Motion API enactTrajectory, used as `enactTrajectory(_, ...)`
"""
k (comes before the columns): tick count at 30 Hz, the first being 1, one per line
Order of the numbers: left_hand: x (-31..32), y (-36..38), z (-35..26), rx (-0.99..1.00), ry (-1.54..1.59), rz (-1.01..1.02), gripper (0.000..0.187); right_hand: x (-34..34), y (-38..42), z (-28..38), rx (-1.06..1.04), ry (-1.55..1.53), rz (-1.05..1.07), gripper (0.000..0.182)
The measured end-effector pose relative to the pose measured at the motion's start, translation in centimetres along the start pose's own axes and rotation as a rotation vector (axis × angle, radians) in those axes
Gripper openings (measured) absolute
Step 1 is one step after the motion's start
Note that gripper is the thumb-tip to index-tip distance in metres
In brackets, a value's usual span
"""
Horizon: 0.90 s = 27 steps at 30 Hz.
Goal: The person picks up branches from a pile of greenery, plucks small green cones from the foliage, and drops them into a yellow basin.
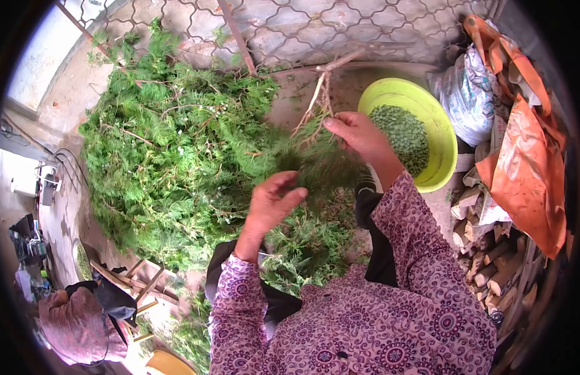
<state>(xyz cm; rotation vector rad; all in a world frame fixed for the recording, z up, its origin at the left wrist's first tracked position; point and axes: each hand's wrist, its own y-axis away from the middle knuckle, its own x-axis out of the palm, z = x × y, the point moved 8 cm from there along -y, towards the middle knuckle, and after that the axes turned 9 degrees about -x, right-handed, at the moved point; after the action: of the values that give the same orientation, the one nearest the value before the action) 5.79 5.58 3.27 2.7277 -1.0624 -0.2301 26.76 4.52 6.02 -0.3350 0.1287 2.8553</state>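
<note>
My right hand (pixel 363 139) is closed on a leafy evergreen branch (pixel 320 112), thumb on top near the base of its bare brown stems. The branch's green sprays hang down and to the left, blurred in part. My left hand (pixel 274 205) is just below these sprays, thumb and fingers apart with nothing visible between them. A large heap of cut evergreen branches (pixel 171 150) covers the floor ahead and to the left. Beside my right hand stands a yellow-green basin (pixel 445 134) with many small round green cones or seeds (pixel 399 134) inside.
A metal lattice (pixel 302 28) runs along the far side. To the right are a white woven sack (pixel 468 100), an orange bag (pixel 521 175) and stacked firewood (pixel 499 265). A person (pixel 83 322) sits at lower left near a wooden frame (pixel 149 284) and a yellow container (pixel 168 362).
</note>
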Motion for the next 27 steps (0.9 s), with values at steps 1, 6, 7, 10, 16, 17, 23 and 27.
enactTrajectory(1,1.0,0.0,0.3,-0.002,-0.161,0.03,0.041,1.4,0.2,0.3,-0.02,-0.016,0.048,0.039)
enactTrajectory(6,2.9,-0.6,0.9,0.014,-0.544,0.056,0.054,6.7,1.6,1.4,-0.005,-0.084,0.233,0.036)
enactTrajectory(7,3.1,-0.7,0.8,0.012,-0.544,0.058,0.054,7.6,1.8,1.5,-0.016,-0.066,0.289,0.035)
enactTrajectory(10,3.8,-0.8,2.7,-0.183,-0.378,0.169,0.047,9.4,2.1,1.8,-0.086,0.014,0.383,0.034)
enactTrajectory(16,4.3,-1.7,5.4,-0.047,-0.121,0.066,0.035,10.5,2.5,3.1,-0.344,0.203,0.416,0.035)
enactTrajectory(17,4.3,-1.4,4.9,-0.087,-0.029,0.04,0.028,10.6,2.5,2.5,-0.213,0.08,0.434,0.035)
enactTrajectory(23,2.3,-1.6,5.0,-0.273,0.229,0.002,0.013,8.0,2.2,3.6,-0.376,0.061,0.069,0.036)
enactTrajectory(27,0.0,-1.6,3.0,-0.209,0.538,-0.127,0.011,5.2,4.0,8.2,-0.704,0.17,-0.281,0.034)
